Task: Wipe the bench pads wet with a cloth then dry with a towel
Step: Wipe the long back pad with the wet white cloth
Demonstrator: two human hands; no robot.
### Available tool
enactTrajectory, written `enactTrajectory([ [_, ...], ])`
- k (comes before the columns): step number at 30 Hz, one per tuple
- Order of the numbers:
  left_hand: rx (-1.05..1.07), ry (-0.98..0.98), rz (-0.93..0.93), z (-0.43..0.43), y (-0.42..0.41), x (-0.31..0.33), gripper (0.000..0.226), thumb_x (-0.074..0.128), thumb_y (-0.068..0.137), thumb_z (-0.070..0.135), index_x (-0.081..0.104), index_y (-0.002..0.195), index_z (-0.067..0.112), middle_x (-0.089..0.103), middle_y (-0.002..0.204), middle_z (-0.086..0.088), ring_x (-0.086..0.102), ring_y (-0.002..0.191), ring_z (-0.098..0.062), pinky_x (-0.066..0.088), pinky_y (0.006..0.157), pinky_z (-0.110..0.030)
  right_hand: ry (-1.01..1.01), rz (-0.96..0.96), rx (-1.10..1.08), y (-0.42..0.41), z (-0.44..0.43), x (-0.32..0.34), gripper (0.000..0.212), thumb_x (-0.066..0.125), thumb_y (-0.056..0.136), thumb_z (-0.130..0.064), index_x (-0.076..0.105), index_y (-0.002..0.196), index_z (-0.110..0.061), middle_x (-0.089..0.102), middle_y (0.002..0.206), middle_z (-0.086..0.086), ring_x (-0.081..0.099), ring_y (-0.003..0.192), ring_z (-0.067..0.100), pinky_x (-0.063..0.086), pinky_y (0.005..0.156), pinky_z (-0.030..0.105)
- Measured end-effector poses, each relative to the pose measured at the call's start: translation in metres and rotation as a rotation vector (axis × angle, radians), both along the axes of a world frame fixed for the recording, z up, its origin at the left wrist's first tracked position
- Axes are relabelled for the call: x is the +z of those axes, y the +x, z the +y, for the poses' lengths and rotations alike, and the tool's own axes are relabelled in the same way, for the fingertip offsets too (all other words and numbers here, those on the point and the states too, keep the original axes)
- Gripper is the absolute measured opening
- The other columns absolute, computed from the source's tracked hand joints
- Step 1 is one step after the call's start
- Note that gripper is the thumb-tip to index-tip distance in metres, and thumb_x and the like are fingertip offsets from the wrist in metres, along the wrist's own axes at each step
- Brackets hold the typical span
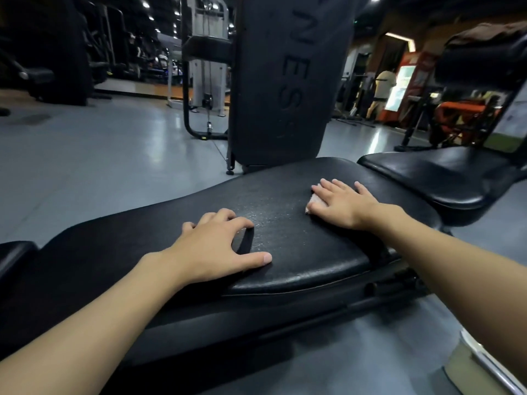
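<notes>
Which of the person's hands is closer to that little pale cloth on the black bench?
The right hand: it lies flat on top of the cloth, pressing it onto the bench pad. The left hand rests on the same pad, apart from the cloth, nearer the person.

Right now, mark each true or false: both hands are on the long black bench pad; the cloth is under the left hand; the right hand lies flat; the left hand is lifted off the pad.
1. Both hands rest on the long black vinyl bench pad: true.
2. The small pale cloth is under the left hand: false, it lies under the right hand.
3. The right hand lies flat, fingers spread: true.
4. The left hand is lifted off the pad: false, its fingertips touch the pad.
</notes>
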State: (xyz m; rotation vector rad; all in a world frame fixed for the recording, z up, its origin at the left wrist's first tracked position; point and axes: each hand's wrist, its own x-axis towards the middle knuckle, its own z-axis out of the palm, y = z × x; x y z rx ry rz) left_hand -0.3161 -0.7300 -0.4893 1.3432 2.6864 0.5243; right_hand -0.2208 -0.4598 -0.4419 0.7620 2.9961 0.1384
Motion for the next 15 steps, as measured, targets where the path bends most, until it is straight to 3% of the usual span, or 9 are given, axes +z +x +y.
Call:
enactTrajectory([
  [6,-0.003,0.003,0.011,0.024,0.009,0.003,0.106,0.026,0.047,0.104,0.039,0.138,0.05,0.033,0.148,0.017,0.029,0.14,-0.012,0.026,0.111,-0.052,-0.007,0.055,-0.157,0.041,0.051,0.019,0.071,0.023,0.095,-0.065,0.019,0.158,-0.034,0.004,0.168,-0.005,0.001,0.154,0.018,-0.001,0.121,0.052],
  [11,-0.013,0.033,0.024,0.023,0.008,0.001,0.112,0.02,0.044,0.107,0.041,0.138,0.05,0.034,0.148,0.017,0.03,0.14,-0.011,0.025,0.113,-0.054,-0.049,0.113,-0.256,0.066,0.058,0.024,0.071,0.022,0.084,-0.069,0.042,0.142,-0.032,0.025,0.161,0.006,0.019,0.149,0.027,0.02,0.117,0.054],
  [15,-0.057,0.056,0.016,0.009,0.008,-0.002,0.118,0.013,0.041,0.109,0.041,0.14,0.05,0.032,0.153,0.019,0.028,0.144,-0.008,0.021,0.118,-0.05,-0.024,0.151,-0.307,0.077,0.044,0.016,0.071,0.019,0.09,-0.06,0.035,0.149,-0.025,0.021,0.164,0.004,0.013,0.152,0.025,0.013,0.12,0.054],
])
